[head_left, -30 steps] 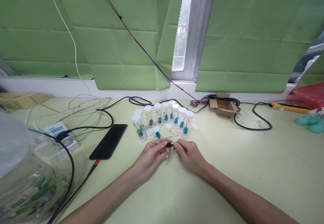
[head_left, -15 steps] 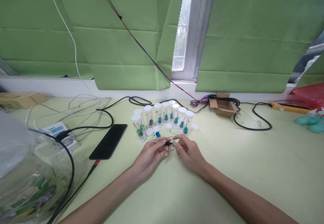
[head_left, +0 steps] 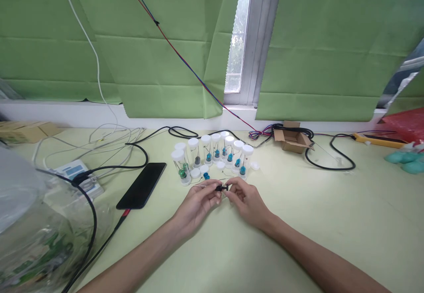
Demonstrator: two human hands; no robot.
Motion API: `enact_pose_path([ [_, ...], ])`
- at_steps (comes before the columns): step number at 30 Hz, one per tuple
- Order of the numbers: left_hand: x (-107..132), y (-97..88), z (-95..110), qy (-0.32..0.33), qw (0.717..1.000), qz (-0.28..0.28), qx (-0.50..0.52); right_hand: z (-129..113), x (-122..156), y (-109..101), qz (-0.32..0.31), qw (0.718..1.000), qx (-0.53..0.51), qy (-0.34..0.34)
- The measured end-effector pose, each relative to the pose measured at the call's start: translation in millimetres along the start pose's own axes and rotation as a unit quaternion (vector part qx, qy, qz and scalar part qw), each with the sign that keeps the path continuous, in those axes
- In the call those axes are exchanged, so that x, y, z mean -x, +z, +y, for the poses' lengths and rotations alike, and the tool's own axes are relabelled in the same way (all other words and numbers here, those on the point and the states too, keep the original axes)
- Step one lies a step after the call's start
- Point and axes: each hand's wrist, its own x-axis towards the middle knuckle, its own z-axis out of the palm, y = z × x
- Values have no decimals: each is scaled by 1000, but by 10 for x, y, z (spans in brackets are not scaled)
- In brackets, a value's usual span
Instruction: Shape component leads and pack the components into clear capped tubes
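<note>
My left hand (head_left: pixel 198 201) pinches a small black part (head_left: pixel 222 188) with a knob-like right end between thumb and fingers. A thin pale metal rod pokes out past the fingers to the left. Close against the knob end, my right hand (head_left: pixel 243 198) has its thumb and fingertips drawn together around a tiny metal bit too small to name. Just beyond my hands lies a small blue part (head_left: pixel 206 176). Behind it stand several clear tubes (head_left: pixel 208 152) with white caps, holding blue, green or grey parts with bent wires. Loose white caps (head_left: pixel 195 173) lie among them.
A black phone (head_left: pixel 141 185) with a cable plugged in lies left, beside a white device (head_left: pixel 77 178) and a clear plastic bag (head_left: pixel 43 240). Farther back are tangled cables (head_left: pixel 183 132), an open cardboard box (head_left: pixel 293 143) and a yellow tool (head_left: pixel 379 140).
My right fingers have shifted slightly, and more of the black part's knob end shows. The left hand stays nearly still around the part.
</note>
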Motion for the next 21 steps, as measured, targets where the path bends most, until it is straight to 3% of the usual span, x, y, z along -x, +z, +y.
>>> enact_pose_path([
  [21, 17, 2, -7, -3, 1000, -16, -22, -83, -18, -18, 5, 998, 56, 20],
])
